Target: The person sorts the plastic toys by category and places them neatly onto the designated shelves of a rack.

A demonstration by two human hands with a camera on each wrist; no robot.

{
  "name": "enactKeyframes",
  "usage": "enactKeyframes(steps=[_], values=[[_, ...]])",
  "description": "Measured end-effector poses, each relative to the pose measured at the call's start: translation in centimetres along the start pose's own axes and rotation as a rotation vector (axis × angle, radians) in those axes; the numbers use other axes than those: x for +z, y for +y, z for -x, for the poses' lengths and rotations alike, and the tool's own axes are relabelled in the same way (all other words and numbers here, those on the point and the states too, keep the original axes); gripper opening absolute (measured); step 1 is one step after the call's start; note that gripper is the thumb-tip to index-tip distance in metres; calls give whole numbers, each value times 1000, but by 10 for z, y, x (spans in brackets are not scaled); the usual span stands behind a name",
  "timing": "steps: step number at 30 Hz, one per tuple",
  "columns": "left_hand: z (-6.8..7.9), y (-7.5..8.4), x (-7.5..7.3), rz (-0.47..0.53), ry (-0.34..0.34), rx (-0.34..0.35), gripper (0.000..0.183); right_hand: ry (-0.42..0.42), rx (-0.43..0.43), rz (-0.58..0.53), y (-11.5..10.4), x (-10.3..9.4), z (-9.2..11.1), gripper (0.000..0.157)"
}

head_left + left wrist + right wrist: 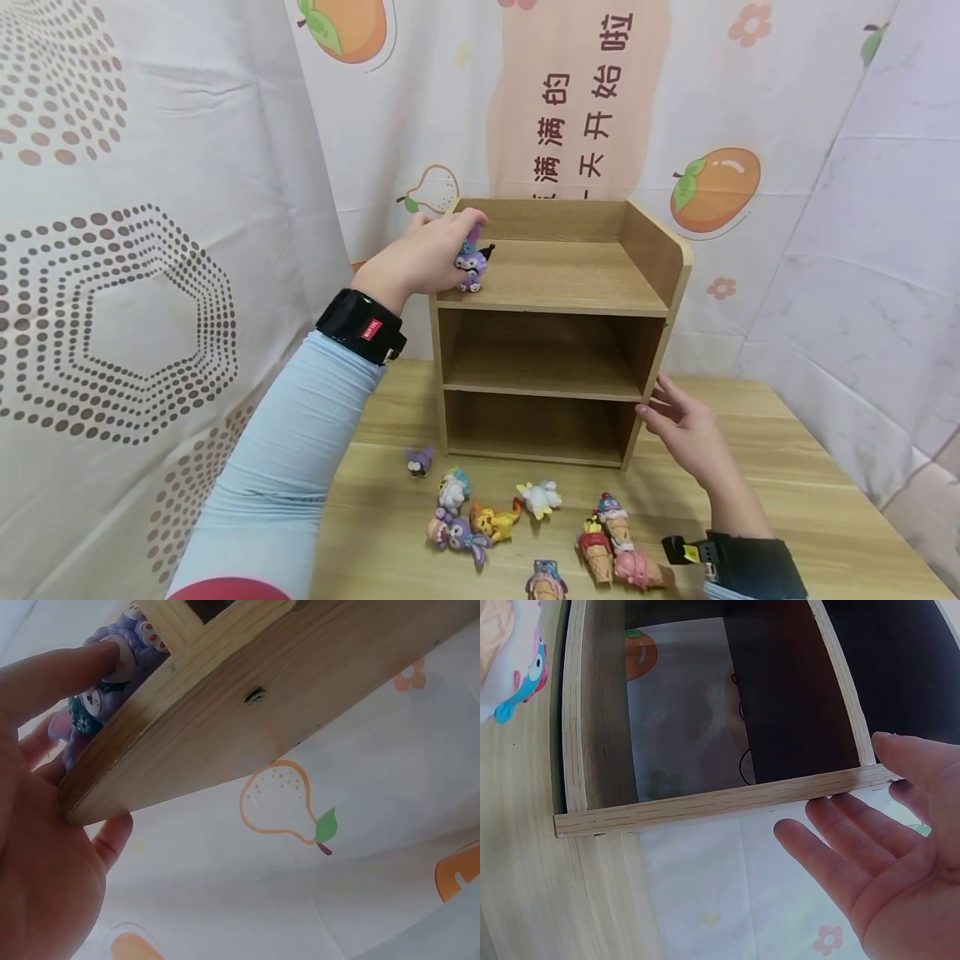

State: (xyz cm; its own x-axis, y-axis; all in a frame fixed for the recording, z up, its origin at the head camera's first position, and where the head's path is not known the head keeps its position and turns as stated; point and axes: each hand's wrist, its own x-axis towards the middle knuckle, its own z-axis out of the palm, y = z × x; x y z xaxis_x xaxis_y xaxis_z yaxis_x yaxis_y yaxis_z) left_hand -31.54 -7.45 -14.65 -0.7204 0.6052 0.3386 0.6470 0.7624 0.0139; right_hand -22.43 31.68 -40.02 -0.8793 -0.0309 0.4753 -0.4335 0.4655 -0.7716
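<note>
My left hand [420,254] is at the top left corner of a small wooden shelf unit [555,308]. It holds a purple toy figurine [471,265] upright at the front of the top shelf. The left wrist view shows the thumb across this figurine [120,664], with other fingers behind it and one beyond the side panel's edge. My right hand [690,433] is at the unit's right side, its fingers loosely extended. In the right wrist view, the right thumb [907,754] is at the panel's front edge, with fingertips along the outer face.
Several toys lie on the table [795,467] before the unit: a small purple head [419,461], a yellow figurine [495,522], a purple rabbit [468,537], a white figurine [540,498] and ice-cream-cone toys [596,554]. A patterned curtain [810,275] hangs behind.
</note>
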Motion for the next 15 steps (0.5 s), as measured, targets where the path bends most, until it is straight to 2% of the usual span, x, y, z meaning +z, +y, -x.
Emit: enactKeyframes(steps=[7, 15], values=[[-2, -1, 1, 12, -2, -18, 81, 2, -4, 9, 0, 0, 0, 69], [-2, -3, 2, 45, 33, 18, 73, -2, 0, 10, 0, 0, 0, 69]])
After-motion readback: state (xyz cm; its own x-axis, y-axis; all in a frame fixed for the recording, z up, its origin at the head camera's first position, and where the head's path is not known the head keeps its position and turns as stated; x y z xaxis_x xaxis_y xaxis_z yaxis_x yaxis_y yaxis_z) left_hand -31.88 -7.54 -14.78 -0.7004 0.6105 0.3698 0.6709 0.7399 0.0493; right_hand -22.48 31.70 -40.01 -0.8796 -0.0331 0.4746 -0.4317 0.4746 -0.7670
